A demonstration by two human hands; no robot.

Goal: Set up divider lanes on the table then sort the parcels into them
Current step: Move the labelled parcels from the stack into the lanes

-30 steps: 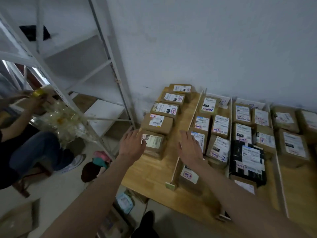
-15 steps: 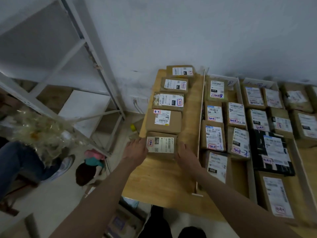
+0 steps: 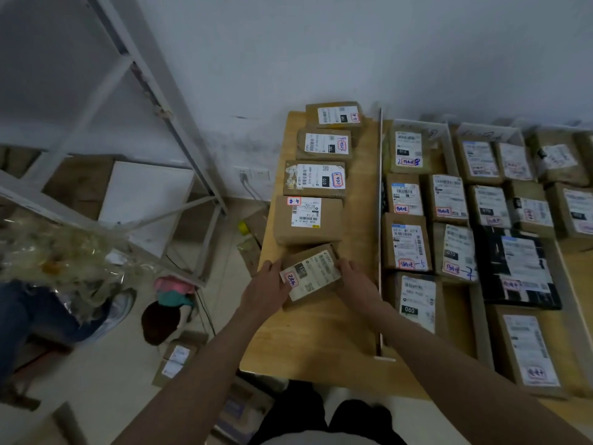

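- Both hands clamp one parcel point(image 3: 309, 273) at frame centre: left hand point(image 3: 268, 289) on its left end, right hand point(image 3: 354, 279) on its right.
- Parcel's long axis is skewed against the row point(image 3: 316, 175) above; white divider point(image 3: 381, 232) stands right.

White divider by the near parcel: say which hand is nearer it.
Right. The right hand holds the parcel's divider-side edge, close to the divider; the left hand holds the far edge.

Parcel labels point(image 3: 324, 177) read 070; another point(image 3: 416, 300) reads 060.
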